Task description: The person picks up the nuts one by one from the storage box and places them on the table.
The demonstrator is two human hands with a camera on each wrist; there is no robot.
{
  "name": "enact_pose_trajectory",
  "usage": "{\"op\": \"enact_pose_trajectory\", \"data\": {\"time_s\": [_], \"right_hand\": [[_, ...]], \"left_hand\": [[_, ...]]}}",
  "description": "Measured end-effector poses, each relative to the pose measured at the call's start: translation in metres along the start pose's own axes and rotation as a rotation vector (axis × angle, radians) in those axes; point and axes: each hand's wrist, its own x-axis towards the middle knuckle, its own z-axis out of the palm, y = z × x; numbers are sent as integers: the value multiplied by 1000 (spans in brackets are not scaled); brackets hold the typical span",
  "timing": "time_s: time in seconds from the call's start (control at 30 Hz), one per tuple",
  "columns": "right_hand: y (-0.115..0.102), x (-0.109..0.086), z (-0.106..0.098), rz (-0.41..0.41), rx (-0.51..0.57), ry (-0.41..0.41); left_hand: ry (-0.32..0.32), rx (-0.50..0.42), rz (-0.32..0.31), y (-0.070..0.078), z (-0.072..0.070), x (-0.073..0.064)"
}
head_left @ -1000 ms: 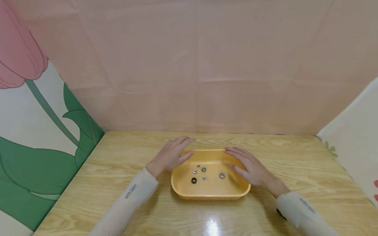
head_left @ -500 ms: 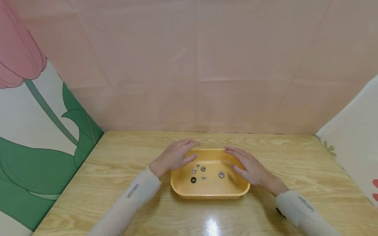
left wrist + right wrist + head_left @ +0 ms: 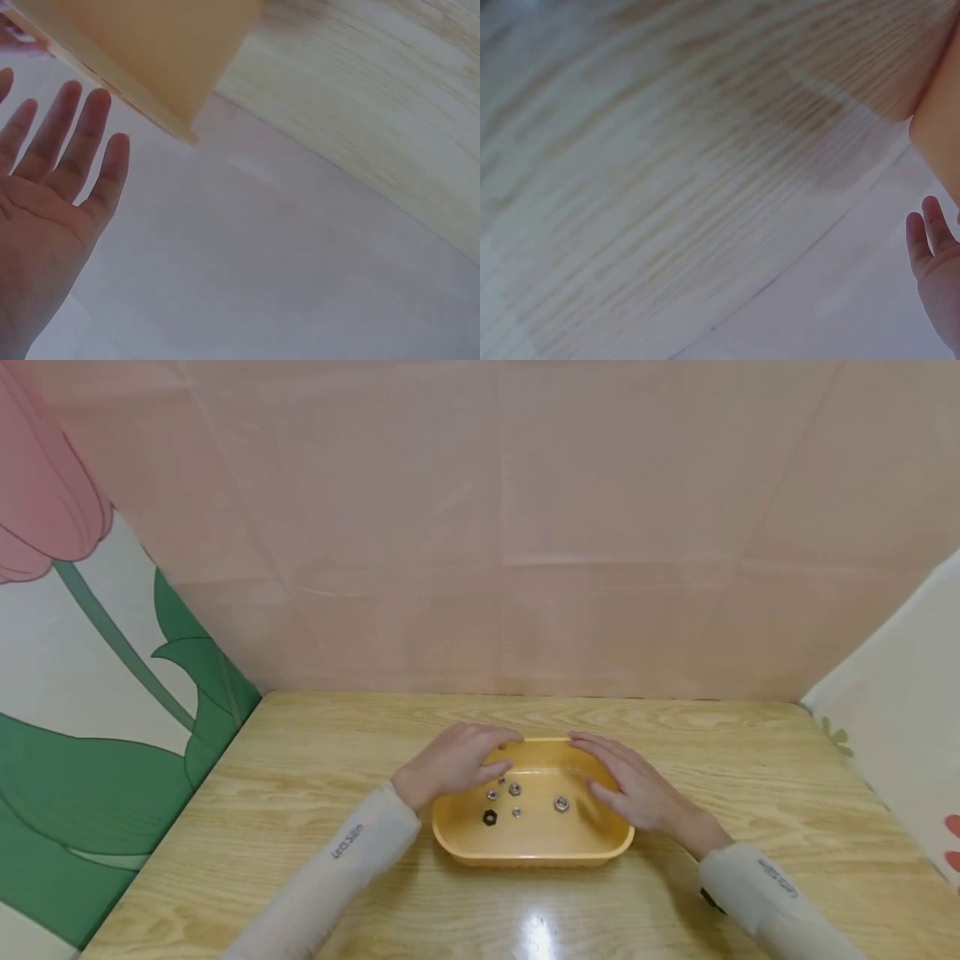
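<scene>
- Plainly, both hands, left and right, lay open-fingered over the tray at ten and three o'clock.
- It looked light and stiff, its nuts loose; the side rims seemed the best hold.

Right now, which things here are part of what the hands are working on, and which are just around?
In hand:
yellow tray, left hand at its left rim, right hand at its right rim
silver nuts and a black nut lying in the tray

Just around:
wooden table
pink backdrop
tulip panel
</scene>
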Motion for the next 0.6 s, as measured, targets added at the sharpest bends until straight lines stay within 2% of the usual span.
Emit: {"op": "enact_pose_trajectory", "data": {"time_s": [0.13, 0.6], "right_hand": [[-1, 0, 0, -6, -1, 5], [-4, 1, -2, 20, -18, -32]], "left_hand": [[-11, 2, 24, 4, 0, 3], [-60, 49, 46, 15, 3, 15]]}}
